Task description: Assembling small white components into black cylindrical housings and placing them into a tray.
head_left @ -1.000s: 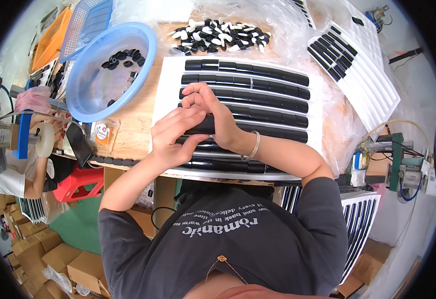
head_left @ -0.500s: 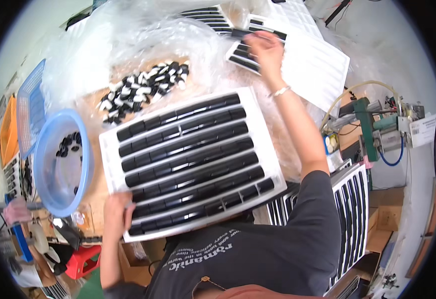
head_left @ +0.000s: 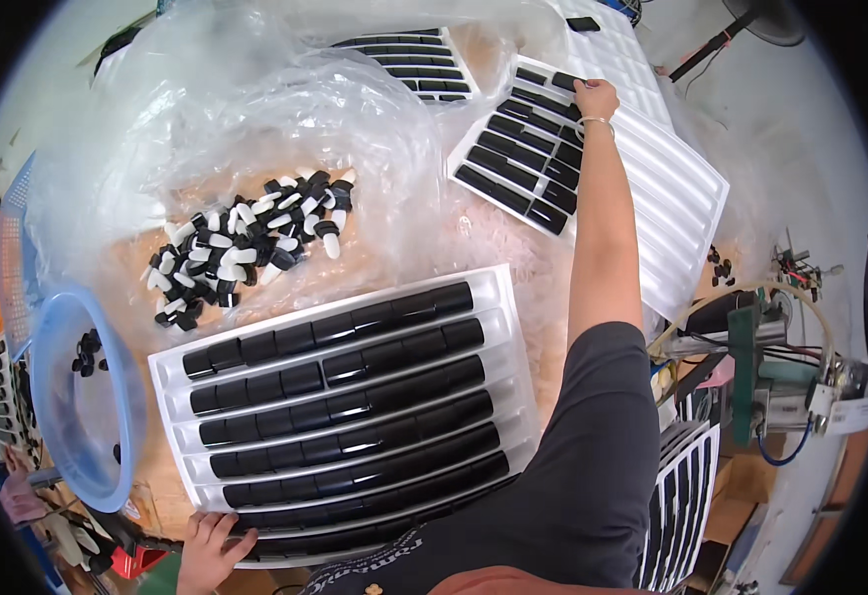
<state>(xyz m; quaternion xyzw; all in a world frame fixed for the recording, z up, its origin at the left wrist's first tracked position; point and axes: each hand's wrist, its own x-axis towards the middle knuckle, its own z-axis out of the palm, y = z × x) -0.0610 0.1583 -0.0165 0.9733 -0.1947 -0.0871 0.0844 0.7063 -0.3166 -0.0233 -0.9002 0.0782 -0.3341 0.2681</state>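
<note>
Black tubes [head_left: 538, 159] lie in rows on the far white tray [head_left: 682, 198] at one o'clock; right hand [head_left: 595, 97] pinches one there, a fetching step; left hand [head_left: 211, 547], fingers spread flat, steadies the near tray [head_left: 513, 327] at seven; next, lift cleanly.

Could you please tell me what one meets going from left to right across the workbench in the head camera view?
Blue plastic basin → pile of black-and-white caps → near white tray of black tubes → far white tray, partly filled, where the right hand reaches → green machine.
</note>
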